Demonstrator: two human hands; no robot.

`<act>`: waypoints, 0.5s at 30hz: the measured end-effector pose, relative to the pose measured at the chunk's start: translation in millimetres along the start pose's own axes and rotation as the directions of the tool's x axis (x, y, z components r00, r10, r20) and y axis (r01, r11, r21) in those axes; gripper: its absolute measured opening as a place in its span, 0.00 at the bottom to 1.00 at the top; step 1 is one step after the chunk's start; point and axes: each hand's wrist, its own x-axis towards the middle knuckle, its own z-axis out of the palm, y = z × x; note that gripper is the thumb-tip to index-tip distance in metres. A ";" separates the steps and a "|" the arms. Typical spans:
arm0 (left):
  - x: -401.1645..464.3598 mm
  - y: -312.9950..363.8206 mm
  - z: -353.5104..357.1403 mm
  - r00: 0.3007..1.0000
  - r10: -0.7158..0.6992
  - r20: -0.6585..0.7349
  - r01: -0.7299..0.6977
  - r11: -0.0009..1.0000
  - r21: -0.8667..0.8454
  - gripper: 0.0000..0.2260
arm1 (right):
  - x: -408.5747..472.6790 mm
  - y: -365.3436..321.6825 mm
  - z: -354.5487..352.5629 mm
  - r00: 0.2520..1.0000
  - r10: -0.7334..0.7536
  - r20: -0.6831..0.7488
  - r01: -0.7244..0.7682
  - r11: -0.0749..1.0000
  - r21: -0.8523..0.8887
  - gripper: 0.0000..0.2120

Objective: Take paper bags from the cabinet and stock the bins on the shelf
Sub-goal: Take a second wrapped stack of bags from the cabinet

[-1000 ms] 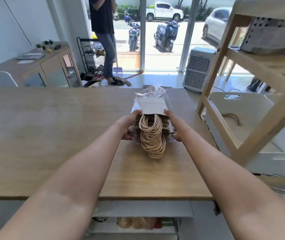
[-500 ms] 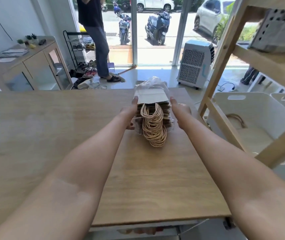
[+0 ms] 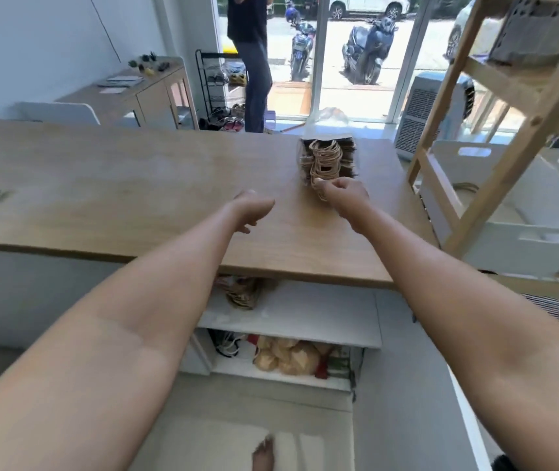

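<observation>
A bundle of brown paper bags (image 3: 327, 158) in clear plastic stands on the wooden table (image 3: 135, 185) near its far right end, rope handles facing me. My right hand (image 3: 344, 197) is just in front of it, thumb and finger pinched on the lowest handle loop. My left hand (image 3: 251, 209) hovers over the table to the left, fingers loosely curled and holding nothing. Under the table the cabinet (image 3: 288, 321) is open, with another bundle of bags (image 3: 242, 294) on its upper shelf. White bins (image 3: 522, 243) sit on the wooden shelf (image 3: 495, 185) at the right.
Crumpled brown bags (image 3: 288, 356) fill the cabinet's lower shelf. A person (image 3: 251, 62) stands by the glass door at the back, next to a shoe rack. An air cooler (image 3: 431, 113) stands behind the shelf. My bare foot (image 3: 264, 453) is on the floor below.
Both hands have let go of the bundle's sides and pulled back toward me. The bundle now stands alone on the table. My view has backed away, showing the open cabinet.
</observation>
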 end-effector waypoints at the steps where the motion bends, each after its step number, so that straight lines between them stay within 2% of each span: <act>1: -16.3 -15.7 -0.7 0.997 0.000 0.072 -0.001 1.000 0.016 0.13 | -19.4 0.8 6.5 0.995 0.006 0.102 -0.002 0.999 -0.038 0.12; 3: -47.6 -44.4 -0.2 0.969 -0.069 0.238 0.047 0.994 0.097 0.08 | -52.4 4.6 20.7 0.936 0.091 0.341 -0.039 0.987 -0.154 0.13; 5: -65.8 -72.4 0.9 0.915 -0.189 0.355 0.106 0.965 0.241 0.08 | -76.7 13.5 35.5 0.807 0.231 0.543 -0.079 0.954 -0.288 0.13; 7: -71.4 -104.3 1.0 0.911 -0.246 0.332 0.123 0.929 0.350 0.11 | -95.5 29.3 53.1 0.689 0.352 0.634 -0.076 0.905 -0.420 0.14; 9: -67.2 -138.3 2.8 0.936 -0.255 0.243 0.146 0.909 0.390 0.16 | -108.3 50.5 71.6 0.639 0.430 0.639 -0.071 0.859 -0.507 0.17; 11: -60.8 -172.4 10.4 0.950 -0.253 0.184 0.171 0.913 0.371 0.19 | -114.1 78.5 90.6 0.634 0.476 0.609 -0.085 0.826 -0.557 0.21; 13: -52.7 -201.9 19.2 0.956 -0.265 0.127 0.206 0.912 0.355 0.23 | -115.5 107.9 108.8 0.648 0.511 0.564 -0.151 0.812 -0.563 0.24; 15: -40.4 -228.9 26.5 0.971 -0.233 0.041 0.204 0.913 0.354 0.26 | -115.5 136.4 128.1 0.695 0.525 0.491 -0.238 0.813 -0.532 0.23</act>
